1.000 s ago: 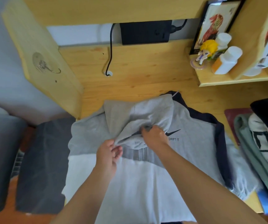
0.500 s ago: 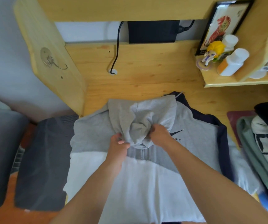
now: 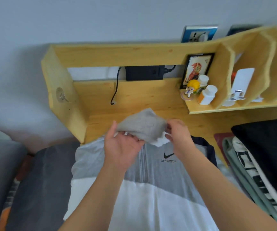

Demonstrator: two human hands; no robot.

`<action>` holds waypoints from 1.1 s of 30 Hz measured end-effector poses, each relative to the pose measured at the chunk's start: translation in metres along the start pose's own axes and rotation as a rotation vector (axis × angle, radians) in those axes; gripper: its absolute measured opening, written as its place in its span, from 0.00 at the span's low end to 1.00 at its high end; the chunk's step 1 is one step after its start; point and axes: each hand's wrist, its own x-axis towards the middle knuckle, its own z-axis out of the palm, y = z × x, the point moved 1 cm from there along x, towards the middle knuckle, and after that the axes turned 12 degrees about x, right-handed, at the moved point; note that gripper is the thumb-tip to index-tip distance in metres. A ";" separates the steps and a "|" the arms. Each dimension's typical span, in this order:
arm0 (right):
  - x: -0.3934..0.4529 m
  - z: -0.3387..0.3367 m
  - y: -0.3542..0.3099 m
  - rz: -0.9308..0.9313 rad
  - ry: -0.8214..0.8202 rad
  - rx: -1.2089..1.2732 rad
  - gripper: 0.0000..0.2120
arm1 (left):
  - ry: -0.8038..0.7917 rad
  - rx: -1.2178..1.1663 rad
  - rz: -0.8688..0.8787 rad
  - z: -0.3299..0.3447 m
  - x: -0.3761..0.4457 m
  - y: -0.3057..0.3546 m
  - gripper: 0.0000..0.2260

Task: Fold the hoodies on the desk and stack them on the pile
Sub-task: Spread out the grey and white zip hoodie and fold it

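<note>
A pine desk against a pale wall, w/ a shelf unit at right. A grey-and-white zip hoodie lies front-up across the desk, logo showing, body still spread flat, bottom edge toward the person. Both hands are raised over the collar, a little apart, w/ the hood bunched between them: left hand palm-up under the cloth, fingers curled onto its lower edge; right hand pinching the other side. The hood is lifted clear of the chest, approx. above the zip.

Progress, as far as can be judged: early on this garment. No sleeve or side fold visible; the hood looks to be getting tucked or laid flat first. Sleeves, body fold and the move to the stack remain.

At right, just beside the hoodie, a pile of folded clothes, black on top, green and a printed piece below; so some work is done. Beyond: a framed picture, a figurine, white bottles, a black box w/ a cable. Dark cushion at left.
</note>
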 end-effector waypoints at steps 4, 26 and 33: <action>-0.036 0.009 0.002 -0.499 -0.440 -0.577 0.39 | -0.094 0.063 0.018 0.040 -0.010 0.015 0.31; 0.018 0.055 -0.105 -0.522 -0.402 -1.131 0.13 | 0.500 1.957 0.707 0.058 0.063 0.063 0.05; 0.026 0.050 -0.106 -0.628 -0.064 -1.364 0.05 | 0.218 2.255 0.807 0.081 0.045 0.079 0.09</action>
